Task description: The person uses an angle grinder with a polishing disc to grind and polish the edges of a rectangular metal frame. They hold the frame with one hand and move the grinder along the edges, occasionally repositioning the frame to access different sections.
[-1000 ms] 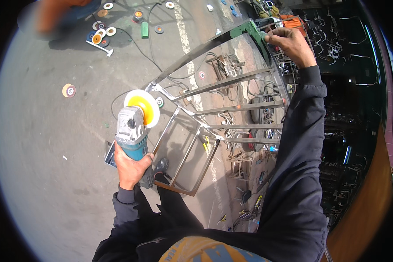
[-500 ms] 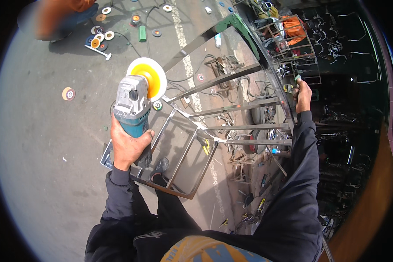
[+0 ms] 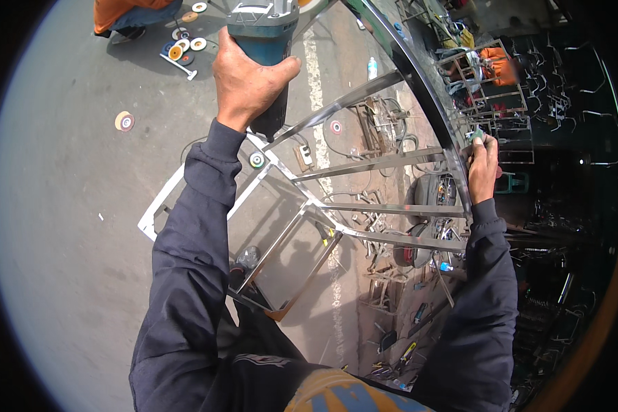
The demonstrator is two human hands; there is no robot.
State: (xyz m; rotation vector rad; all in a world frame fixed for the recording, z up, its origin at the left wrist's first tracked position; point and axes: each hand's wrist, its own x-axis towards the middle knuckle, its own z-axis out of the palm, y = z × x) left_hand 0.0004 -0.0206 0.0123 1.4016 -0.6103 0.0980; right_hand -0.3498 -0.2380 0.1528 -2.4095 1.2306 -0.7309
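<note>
My left hand (image 3: 247,82) is wrapped round the body of a teal and grey angle grinder (image 3: 262,44), raised at the upper edge of the view. Only a sliver of its yellow and white disc (image 3: 312,7) shows; the rest is cut off. Under it stands a welded metal frame (image 3: 384,165) of bare, shiny bars, with a curved dark rail (image 3: 429,89) along the right side. Beside that rail, my right hand (image 3: 484,168) is closed on a small green block (image 3: 476,133). Whether the disc touches the frame is out of sight.
Several polishing discs (image 3: 176,51) lie on the ground at the far left, near a crouching person in orange (image 3: 110,14). A single disc (image 3: 124,121) lies farther left. Cables, a power strip (image 3: 305,156) and metal scraps lie beyond the frame. Another person in orange (image 3: 499,66) is at the far right.
My left hand has carried the grinder up and to the right, away from me. My right hand, still closed on the green block, sits slightly lower. The view has shifted a little.
</note>
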